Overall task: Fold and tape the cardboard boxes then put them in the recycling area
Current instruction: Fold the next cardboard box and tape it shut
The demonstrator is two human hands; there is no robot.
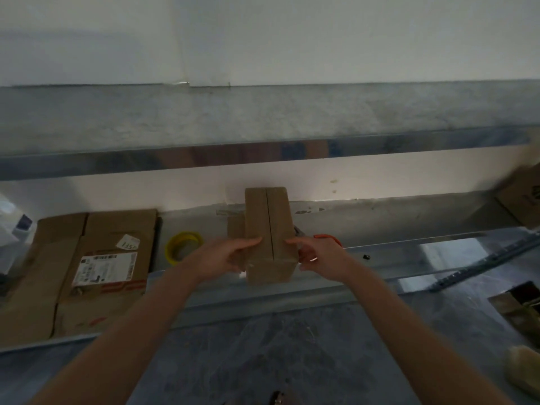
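Note:
A small brown cardboard box point(270, 229) stands in the middle of the view on a metal ledge, its two top flaps folded shut with a seam between them. My left hand point(226, 257) grips its left side, thumb lying on the left flap. My right hand point(320, 257) grips the right side, a finger laid on the right flap. A roll of yellow tape point(183, 247) lies on the ledge just left of the box. An orange-handled tool point(328, 238) shows behind my right hand.
A large flattened cardboard box point(96, 267) with a shipping label lies at the left. Another cardboard box point(523, 194) sits at the far right. A wall and a metal rail point(263, 156) run behind. A grey floor point(277, 355) lies below.

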